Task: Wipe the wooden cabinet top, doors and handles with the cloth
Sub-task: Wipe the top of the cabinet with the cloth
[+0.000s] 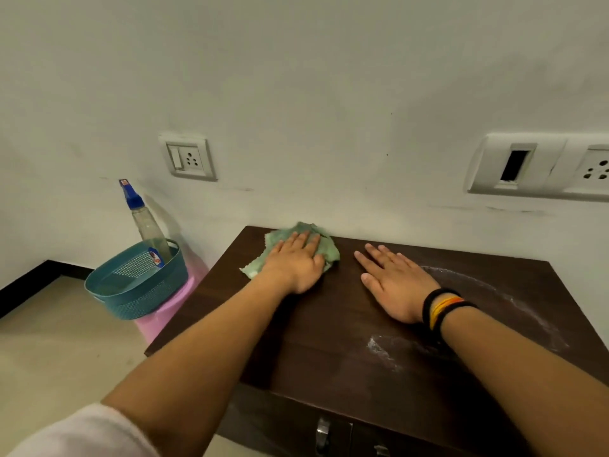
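The dark wooden cabinet top (323, 328) stands against a pale wall. A crumpled green cloth (326, 247) lies at its far left corner, by the wall. My left hand (295, 262) presses flat on the cloth with straight fingers. My right hand (393, 282) rests flat on the bare wood to the right of the cloth, fingers spread, with bands on the wrist. White dusty streaks (382, 352) mark the right part of the top. Below the front edge, a metal door handle (323, 433) shows on the cabinet doors.
Left of the cabinet, a teal perforated basket (138, 285) sits on a pink stool (171, 311) and holds a spray bottle (145, 219) with a blue nozzle. Wall sockets (188, 158) and a switch plate (540, 166) are above. Tiled floor lies at the left.
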